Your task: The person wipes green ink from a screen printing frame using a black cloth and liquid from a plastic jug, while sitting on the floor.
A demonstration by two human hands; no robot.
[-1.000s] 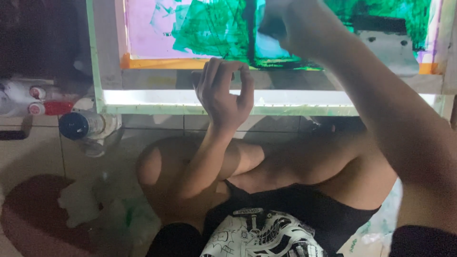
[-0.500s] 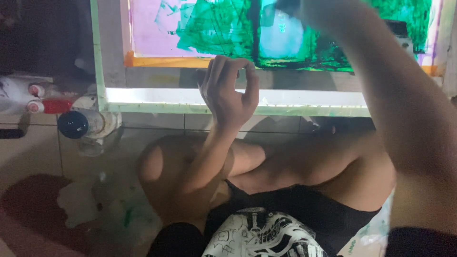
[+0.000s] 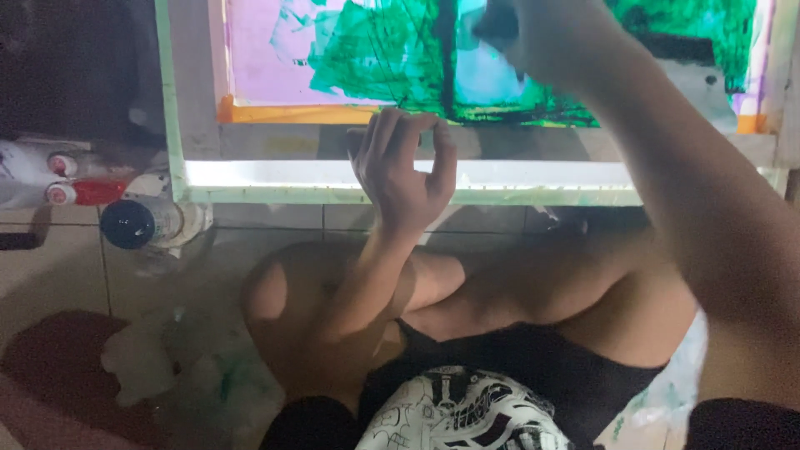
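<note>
Dim home floor used as a painting spot, tiled floor, framed panel smeared with green and purple paint, paint bottles lying alongside, stained rags

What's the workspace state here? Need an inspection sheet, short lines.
Surface: tiled floor, stained green near the knee.
Job's things: framed screen smeared with green ink, propped upright on a pale lit frame edge.
Clutter: dark-capped bottle, red-capped bottles, crumpled rag.
Hands: left hand fingers curled, against the frame edge; right hand raised on the screen, grip blurred.
Cables: nothing seen.
Surroundings: dim; person sits cross-legged.
</note>
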